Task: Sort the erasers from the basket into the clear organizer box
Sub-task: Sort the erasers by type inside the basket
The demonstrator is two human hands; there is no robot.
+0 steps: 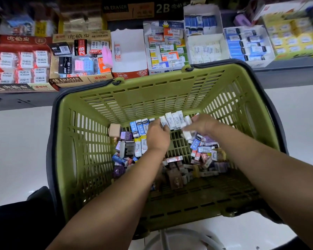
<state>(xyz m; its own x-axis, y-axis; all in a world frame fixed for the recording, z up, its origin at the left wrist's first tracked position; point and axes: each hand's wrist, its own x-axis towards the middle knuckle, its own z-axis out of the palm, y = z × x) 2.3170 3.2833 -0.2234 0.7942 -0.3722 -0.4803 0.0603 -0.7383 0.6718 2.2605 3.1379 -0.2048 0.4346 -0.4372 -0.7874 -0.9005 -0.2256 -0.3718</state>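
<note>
Head: white erasers (pixel 173 120) between hands (pixel 158 136)

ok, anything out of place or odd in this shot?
Two things. A pink block perches on the side edge of the 4B box instead of lying inside it. The white box next to it holds only one eraser, leaning upright. The basket contents are just a jumble.
</note>
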